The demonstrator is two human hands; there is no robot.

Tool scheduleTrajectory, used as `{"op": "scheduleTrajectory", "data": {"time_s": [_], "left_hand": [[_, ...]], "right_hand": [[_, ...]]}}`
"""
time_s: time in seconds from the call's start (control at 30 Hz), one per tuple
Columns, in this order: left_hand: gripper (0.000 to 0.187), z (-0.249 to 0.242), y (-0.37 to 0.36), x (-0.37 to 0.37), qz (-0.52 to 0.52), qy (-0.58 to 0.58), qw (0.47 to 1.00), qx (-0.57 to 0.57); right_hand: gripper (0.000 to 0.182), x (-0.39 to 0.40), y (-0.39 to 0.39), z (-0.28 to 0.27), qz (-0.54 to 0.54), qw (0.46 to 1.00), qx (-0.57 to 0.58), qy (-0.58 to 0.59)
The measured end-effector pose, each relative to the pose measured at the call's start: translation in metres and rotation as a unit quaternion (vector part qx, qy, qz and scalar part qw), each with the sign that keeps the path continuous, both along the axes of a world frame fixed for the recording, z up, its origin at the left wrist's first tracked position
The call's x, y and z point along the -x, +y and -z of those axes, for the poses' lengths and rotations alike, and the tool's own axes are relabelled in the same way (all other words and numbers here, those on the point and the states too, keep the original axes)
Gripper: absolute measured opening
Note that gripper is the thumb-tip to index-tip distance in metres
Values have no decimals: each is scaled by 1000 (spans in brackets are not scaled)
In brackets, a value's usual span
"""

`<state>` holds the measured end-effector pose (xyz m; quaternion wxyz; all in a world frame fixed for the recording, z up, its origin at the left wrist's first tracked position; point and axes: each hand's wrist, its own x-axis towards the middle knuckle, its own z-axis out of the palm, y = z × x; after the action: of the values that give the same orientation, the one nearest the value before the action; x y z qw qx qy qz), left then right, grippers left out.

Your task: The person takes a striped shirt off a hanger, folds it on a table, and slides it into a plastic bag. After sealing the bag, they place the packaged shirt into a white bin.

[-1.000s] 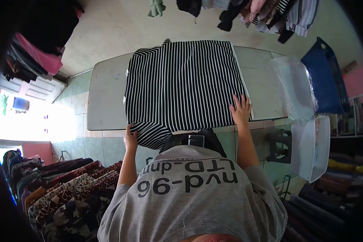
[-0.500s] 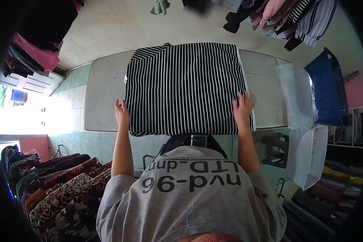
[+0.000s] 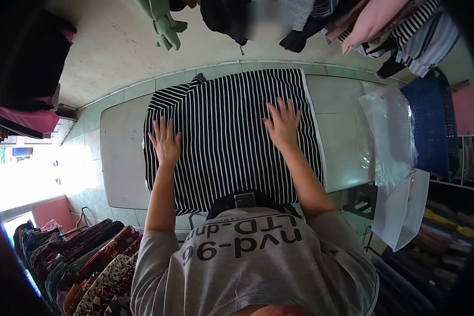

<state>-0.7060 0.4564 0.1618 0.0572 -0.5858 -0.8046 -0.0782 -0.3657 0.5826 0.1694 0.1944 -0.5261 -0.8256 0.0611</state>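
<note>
A black-and-white striped garment (image 3: pixel 229 137) lies spread over the table, its stripes running away from me. One sleeve is folded over at its far left corner, and its near edge hangs by my waist. My left hand (image 3: pixel 166 142) rests flat on the garment's left part with fingers spread. On the right half, my right hand (image 3: pixel 284 125) lies palm down, its fingers also spread. Neither hand grips the cloth.
The pale table (image 3: pixel 124 152) extends past the garment on both sides. Clear plastic bags (image 3: pixel 389 131) lie at its right end, beside a blue basket (image 3: pixel 429 124) and a white bin (image 3: pixel 400 210). Patterned clothes (image 3: pixel 89 258) hang at lower left; a green garment (image 3: pixel 160 23) hangs ahead.
Both hands have moved from the garment's side edges inward onto its surface. The garment's near edge now sits closer to my body, and the camera view has shifted.
</note>
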Motion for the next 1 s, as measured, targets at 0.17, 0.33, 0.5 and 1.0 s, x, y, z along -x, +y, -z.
{"op": "scheduleTrajectory", "data": {"time_s": [0.17, 0.33, 0.5, 1.0], "left_hand": [[65, 36, 11, 59, -118, -22, 990, 69], [61, 34, 2, 86, -103, -81, 990, 52], [52, -7, -55, 18, -38, -43, 998, -31], [55, 22, -106, 9, -44, -130, 989, 50]], "right_hand": [[58, -12, 57, 33, 67, 988, 64, -120], [55, -39, 75, 43, 73, 989, 65, -108], [55, -55, 23, -2, 56, 998, 22, -4], [55, -92, -62, 39, 76, 992, 45, -91]]}}
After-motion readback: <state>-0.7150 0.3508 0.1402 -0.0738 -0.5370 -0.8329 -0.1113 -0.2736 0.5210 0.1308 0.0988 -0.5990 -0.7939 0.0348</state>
